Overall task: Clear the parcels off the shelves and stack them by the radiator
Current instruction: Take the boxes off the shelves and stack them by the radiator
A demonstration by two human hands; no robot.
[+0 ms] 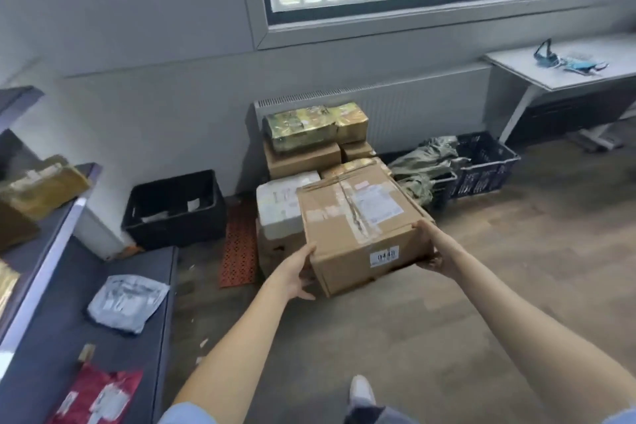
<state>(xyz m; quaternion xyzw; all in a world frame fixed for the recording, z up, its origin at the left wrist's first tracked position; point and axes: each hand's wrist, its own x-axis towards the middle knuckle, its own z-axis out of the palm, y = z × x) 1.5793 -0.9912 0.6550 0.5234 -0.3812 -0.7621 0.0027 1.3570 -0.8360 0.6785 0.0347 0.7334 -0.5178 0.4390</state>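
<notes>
While the left hand (295, 273) and right hand (431, 244) clamp opposite ends of the cardboard box (361, 227), carried just short of the stack (303, 155) ahead, it should be lowered level and square.

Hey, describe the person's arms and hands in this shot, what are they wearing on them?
Both forearms are bare down to the wrists. The left hand and right hand wear no gloves, and no watch, ring or bracelet shows. A light blue sleeve edge appears at the left arm near the bottom of the frame; a sliver of the same blue shows at the bottom right corner.
</notes>
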